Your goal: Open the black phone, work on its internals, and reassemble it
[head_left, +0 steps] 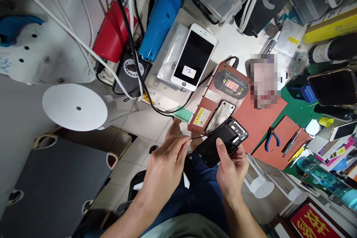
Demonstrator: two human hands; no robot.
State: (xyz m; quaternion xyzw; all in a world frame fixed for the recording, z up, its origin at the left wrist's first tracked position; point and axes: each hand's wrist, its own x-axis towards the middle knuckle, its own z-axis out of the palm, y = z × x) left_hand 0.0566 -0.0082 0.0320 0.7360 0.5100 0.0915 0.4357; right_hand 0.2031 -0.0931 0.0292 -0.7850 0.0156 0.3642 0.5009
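My right hand [232,169] grips an opened black phone [210,150], thumb across its face and fingers behind. White labels and inner parts show at the phone's upper right end. My left hand [167,163] is closed in a pinch on a thin black strip [200,136], which runs from the fingertips to the phone's upper edge. Just beyond the phone lies a reddish-brown heating station [205,100] with a lit red number display. A shiny metal plate [221,115] is set in its top.
A white phone [193,57] lies on a clear plastic box behind the station. Blue-handled pliers [272,139] and a pointed tool [291,142] rest on the red mat [281,156] at right. Black cables [156,109] hang at the bench's left edge; a teal bottle [323,178] lies at far right.
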